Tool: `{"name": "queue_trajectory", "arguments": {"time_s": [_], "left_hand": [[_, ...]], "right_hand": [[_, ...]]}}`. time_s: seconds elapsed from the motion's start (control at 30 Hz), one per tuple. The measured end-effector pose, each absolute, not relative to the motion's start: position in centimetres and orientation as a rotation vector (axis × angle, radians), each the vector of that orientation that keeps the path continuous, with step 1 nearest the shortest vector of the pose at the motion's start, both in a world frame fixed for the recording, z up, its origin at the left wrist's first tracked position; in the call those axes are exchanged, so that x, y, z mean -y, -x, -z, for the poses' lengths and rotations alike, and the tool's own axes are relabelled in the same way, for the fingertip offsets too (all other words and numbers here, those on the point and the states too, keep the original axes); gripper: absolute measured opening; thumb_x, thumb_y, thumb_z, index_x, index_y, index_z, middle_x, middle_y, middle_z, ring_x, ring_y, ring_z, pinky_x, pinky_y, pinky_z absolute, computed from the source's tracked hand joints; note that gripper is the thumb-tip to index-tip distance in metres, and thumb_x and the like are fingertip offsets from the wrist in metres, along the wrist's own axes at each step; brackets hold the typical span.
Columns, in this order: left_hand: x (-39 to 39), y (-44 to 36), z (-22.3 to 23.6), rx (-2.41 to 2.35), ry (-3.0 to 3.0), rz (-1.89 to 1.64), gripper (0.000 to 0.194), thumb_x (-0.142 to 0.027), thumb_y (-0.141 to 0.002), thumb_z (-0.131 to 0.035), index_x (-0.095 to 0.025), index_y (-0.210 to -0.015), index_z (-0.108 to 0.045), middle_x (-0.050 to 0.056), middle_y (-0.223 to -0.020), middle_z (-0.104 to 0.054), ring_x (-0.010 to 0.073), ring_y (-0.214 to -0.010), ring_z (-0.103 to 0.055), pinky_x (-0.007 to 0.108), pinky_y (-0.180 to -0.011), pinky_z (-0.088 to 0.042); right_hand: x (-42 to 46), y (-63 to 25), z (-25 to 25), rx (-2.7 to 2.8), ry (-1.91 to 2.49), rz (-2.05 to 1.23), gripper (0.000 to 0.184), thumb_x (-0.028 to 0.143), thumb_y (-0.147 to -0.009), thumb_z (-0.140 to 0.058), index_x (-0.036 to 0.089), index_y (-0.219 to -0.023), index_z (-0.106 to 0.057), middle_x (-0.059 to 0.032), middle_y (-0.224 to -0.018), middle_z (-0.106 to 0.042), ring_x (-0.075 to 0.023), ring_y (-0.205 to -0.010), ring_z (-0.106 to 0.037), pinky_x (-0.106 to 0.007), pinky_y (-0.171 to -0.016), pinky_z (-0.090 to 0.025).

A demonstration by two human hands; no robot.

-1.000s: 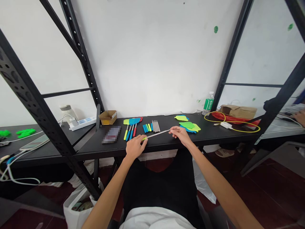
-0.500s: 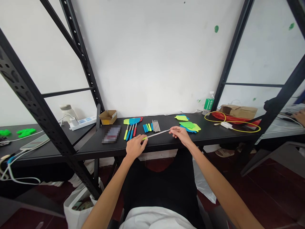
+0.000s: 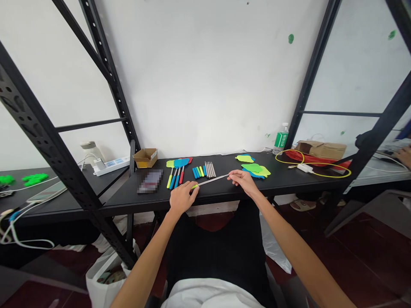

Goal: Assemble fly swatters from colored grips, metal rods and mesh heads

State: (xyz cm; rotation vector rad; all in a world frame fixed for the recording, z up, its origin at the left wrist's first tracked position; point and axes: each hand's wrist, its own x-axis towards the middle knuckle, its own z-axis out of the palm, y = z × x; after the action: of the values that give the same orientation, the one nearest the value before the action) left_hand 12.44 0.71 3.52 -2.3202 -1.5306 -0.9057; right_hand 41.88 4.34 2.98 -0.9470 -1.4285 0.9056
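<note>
My left hand [image 3: 183, 196] is closed around a yellow-green handle [image 3: 195, 186], mostly hidden by the fingers. From it a thin silver metal rod [image 3: 213, 179] slants up to the right, low over the front of the table. My right hand [image 3: 243, 180] pinches the rod's far end between thumb and fingertips. Just beyond the rod lie several loose grey metal rods [image 3: 210, 170] and a row of blue and yellow-green handles [image 3: 199, 172]. Left of these are several swatter-like pieces [image 3: 180, 163] with coloured flat heads, metal shafts and handles. Flat green, yellow and blue heads [image 3: 253, 169] lie stacked near my right hand.
The black table [image 3: 128, 200] stands between dark metal posts. On it are a small open cardboard box [image 3: 145, 158], a blurred-out rectangular object [image 3: 150, 181], a green-labelled bottle [image 3: 281, 139] and a yellow cable [image 3: 334, 174]. Another person's hand [image 3: 403, 156] shows at far right.
</note>
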Motion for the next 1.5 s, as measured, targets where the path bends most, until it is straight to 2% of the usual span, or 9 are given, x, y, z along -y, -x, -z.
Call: {"name": "queue_trajectory", "arguments": {"time_s": [1.5], "left_hand": [[-0.76, -12.45, -3.44, 1.530, 2.320, 0.887, 0.038, -0.045, -0.099, -0.034, -0.030, -0.110, -0.067, 0.002, -0.099, -0.071, 0.0190, -0.087, -0.066, 0.026, -0.059, -0.038]], "right_hand": [[-3.98, -41.79, -3.15, 1.543, 0.971, -0.910, 0.030, 0.043, -0.076, -0.069, 0.019, -0.094, -0.073, -0.0076, -0.085, -0.075, -0.0150, -0.062, -0.058, -0.026, -0.053, -0.042]]}}
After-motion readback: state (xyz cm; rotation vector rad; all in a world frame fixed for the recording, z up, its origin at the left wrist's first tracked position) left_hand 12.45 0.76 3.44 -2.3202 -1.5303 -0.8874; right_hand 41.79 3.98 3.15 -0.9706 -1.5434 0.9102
